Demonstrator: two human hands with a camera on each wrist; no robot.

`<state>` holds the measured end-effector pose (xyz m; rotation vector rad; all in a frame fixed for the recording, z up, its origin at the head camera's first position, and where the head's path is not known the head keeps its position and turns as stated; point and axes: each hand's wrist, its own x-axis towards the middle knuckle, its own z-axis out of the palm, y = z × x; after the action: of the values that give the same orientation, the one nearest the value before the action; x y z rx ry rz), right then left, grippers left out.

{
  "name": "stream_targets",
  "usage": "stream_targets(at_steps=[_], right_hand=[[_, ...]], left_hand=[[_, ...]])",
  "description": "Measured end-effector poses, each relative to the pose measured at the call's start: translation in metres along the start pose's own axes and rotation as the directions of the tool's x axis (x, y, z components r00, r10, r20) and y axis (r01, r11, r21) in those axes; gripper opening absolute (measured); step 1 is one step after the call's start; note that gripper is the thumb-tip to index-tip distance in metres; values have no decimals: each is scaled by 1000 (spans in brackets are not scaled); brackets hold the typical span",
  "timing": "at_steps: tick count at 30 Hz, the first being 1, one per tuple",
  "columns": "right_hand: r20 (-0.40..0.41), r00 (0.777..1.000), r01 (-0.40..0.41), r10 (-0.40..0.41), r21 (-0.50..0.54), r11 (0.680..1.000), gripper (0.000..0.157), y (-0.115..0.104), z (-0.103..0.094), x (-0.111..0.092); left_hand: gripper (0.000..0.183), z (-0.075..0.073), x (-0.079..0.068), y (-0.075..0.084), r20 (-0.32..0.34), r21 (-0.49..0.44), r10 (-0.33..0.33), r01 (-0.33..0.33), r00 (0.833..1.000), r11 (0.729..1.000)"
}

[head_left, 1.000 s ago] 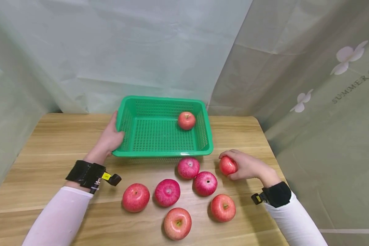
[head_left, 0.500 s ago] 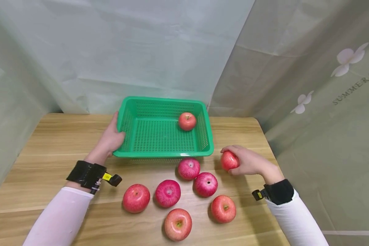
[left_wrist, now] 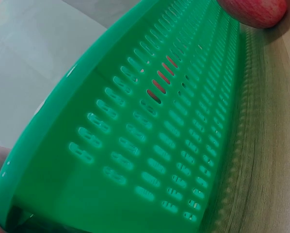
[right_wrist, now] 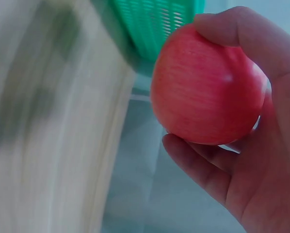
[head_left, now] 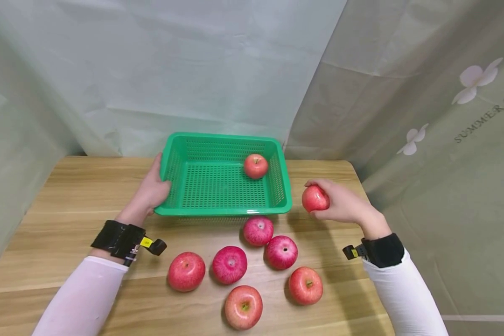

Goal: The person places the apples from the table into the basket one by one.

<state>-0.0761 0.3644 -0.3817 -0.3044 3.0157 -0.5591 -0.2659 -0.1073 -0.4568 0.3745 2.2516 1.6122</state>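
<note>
My left hand grips the left rim of a green plastic basket, its thumb over the edge. In the left wrist view the slotted side of the basket fills most of the picture, and only bits of the hand show. One red apple lies inside the basket near its right end. To the right of the basket, my right hand holds another red apple above the table. The right wrist view shows thumb and fingers curled round this apple.
Several apples lie on the wooden table in front of the basket. A dark red apple sits close to its front wall, beside another apple. A pale curtain hangs behind the table; a printed curtain hangs on the right.
My right hand has lifted the apple from the table and moved it away from me, up beside the basket's right end. The left hand and basket have stayed in place.
</note>
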Motion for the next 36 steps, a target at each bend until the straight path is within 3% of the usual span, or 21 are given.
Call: stream_targets(at_steps=[11,26,36], right_hand=[[-57,998,15,-17,-40,999,72,-16,-14,17],[-153,987,44,-46,-16,999,73,-36,-13,40],[-83,989,120,-122,-27,992,74,-56,4,63]], left_hand=[[97,1,1,0,-7,-15,4,-4,1000,1000],[97,0,-1,0,-8,4,-14,14,1000,1000],[97,-1,0,0,-9,8,-21,21,1000,1000]])
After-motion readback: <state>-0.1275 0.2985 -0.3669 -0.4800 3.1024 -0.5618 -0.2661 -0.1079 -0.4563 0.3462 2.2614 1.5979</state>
